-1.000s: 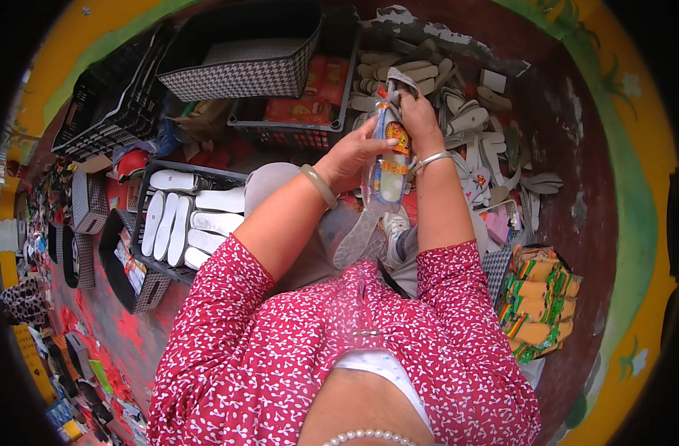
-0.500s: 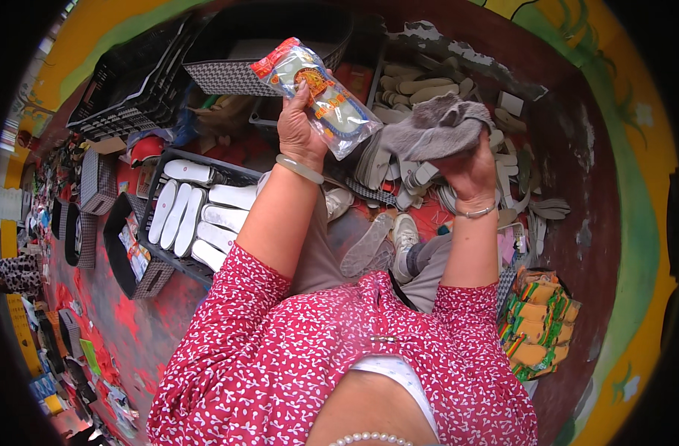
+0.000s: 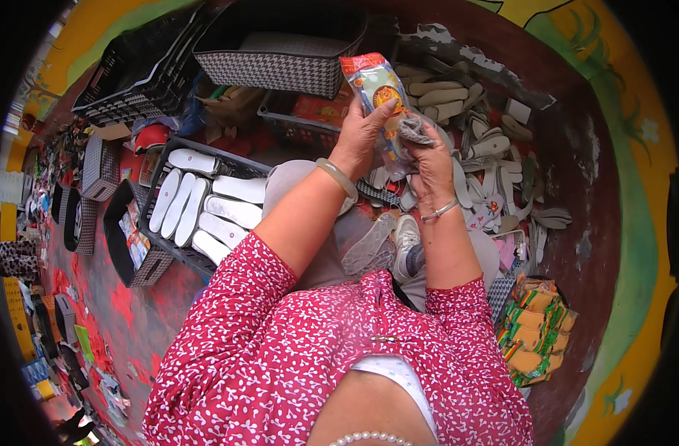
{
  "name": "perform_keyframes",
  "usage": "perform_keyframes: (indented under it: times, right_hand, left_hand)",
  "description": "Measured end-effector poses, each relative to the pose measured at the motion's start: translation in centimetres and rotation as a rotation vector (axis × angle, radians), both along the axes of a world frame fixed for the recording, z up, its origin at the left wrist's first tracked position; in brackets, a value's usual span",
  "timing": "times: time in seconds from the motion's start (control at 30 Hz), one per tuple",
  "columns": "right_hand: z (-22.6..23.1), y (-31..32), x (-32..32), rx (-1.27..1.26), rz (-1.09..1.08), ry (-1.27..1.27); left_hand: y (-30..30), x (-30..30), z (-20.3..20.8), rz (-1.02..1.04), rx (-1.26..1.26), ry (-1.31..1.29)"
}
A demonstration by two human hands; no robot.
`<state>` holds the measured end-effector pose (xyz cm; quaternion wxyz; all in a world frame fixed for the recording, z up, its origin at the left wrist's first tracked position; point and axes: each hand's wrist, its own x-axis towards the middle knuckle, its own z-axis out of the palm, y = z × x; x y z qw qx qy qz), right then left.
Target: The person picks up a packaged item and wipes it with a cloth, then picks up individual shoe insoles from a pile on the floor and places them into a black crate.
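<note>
In my left hand is a clear plastic packet with a red top and an insole-shaped, pale thing inside. The fingers grip its left side, and it stands tilted above my lap. My right hand is closed on a bunched grey cloth. The cloth is up against the packet's lower right part. The packet's lower end hangs between the two hands, partly covered by fingers.
On the left, a dark crate holds white insoles. Beyond are a houndstooth-patterned bin and stacked black crates. Loose insoles are heaped ahead to the right. Orange-and-green packs lie near my right side, a shoe below my hands.
My left hand has brought the packet right and a little nearer. My right hand has come left with the grey cloth, now bunched smaller against the packet.
</note>
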<state>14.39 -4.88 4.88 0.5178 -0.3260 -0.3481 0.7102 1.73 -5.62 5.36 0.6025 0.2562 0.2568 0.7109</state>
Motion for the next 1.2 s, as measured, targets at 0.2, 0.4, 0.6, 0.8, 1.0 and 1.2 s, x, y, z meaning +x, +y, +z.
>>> perform_keyframes:
  times: [0.2, 0.4, 0.6, 0.8, 1.0, 1.2]
  right_hand:
    - [-1.5, 0.6, -0.4, 0.343, -0.117, -0.300]
    - [-1.8, 1.7, -0.2, 0.574, -0.300, -0.636]
    - [-1.5, 2.4, 1.2, 0.407, -0.320, -0.492]
    - [0.6, 2.2, 4.3, -0.193, 0.039, 0.144]
    - [-0.7, 0.4, -0.1, -0.230, 0.180, 0.382]
    - [-2.9, 1.1, 0.1, -0.113, -0.052, 0.145]
  left_hand:
    - [-0.2, 0.3, -0.7, -0.076, -0.132, -0.068]
    - [0.0, -0.2, -0.4, -0.042, -0.166, -0.141]
    - [0.5, -1.2, -0.7, 0.039, -0.151, -0.229]
    - [1.0, -4.3, -0.5, 0.335, -0.098, -0.413]
    - [0.4, -1.6, -0.1, 0.140, 0.026, -0.353]
    - [0.2, -0.4, -0.5, 0.026, -0.017, -0.104]
